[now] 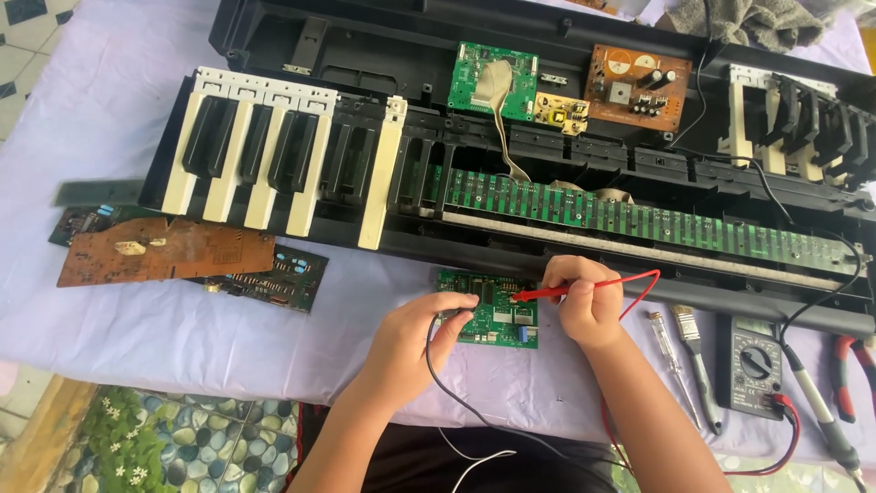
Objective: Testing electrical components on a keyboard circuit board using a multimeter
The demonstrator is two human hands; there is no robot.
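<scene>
A small green circuit board (497,319) lies on the lilac cloth in front of an opened electronic keyboard (511,173). My right hand (584,297) grips a red test probe (547,293), whose tip touches the board's top side. My left hand (415,342) rests on the board's left edge and pinches a black probe whose black lead (447,388) runs down toward me. The black probe's tip is hidden under my fingers.
A multimeter (756,365) lies at the right beside a screwdriver (673,361), a brush (698,365), a soldering iron (821,415) and red-handled pliers (844,374). A brown board (164,251) and other dark boards lie at the left. A grey cloth (739,20) sits at the back.
</scene>
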